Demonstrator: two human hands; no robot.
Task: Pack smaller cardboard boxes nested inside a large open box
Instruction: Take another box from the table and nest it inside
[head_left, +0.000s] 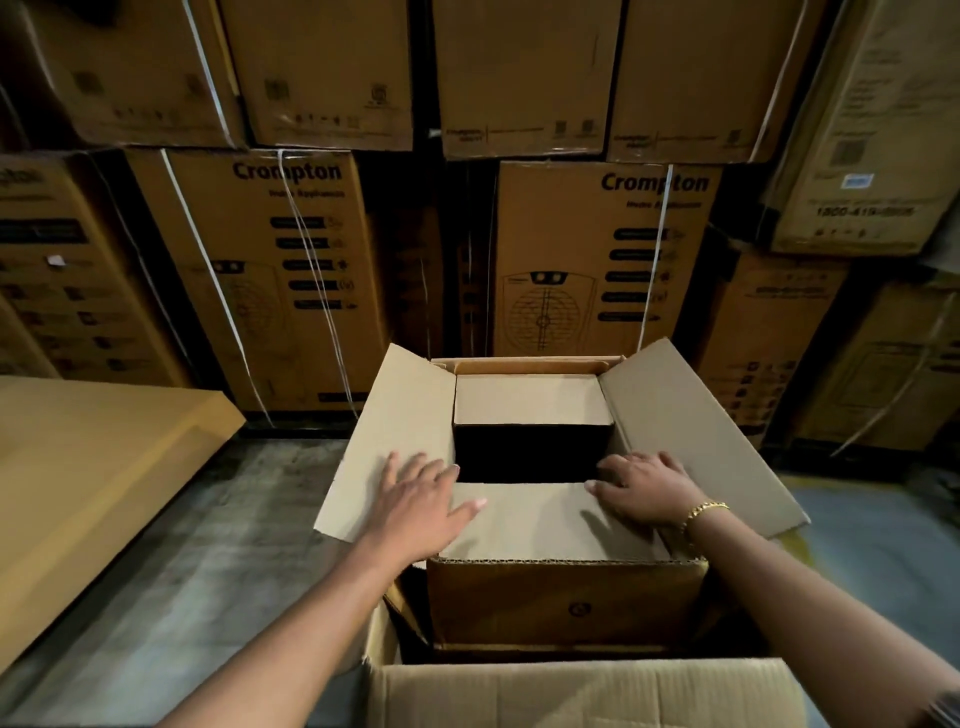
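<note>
A grey concrete floor (223, 525) carries the large open box (587, 691), a flat cardboard slab (88, 483) at the left, and stacked printed cartons (291, 280) behind.

Two bare forearms enter from the lower corners of the frame, with no sleeve showing on either as far as the bottom edge. The left hand (415, 504) wears nothing; its nails are short and pale. The right hand (647, 491) is also ringless, and a gold chain bracelet (702, 512) of small links circles its wrist, right of centre.
</note>
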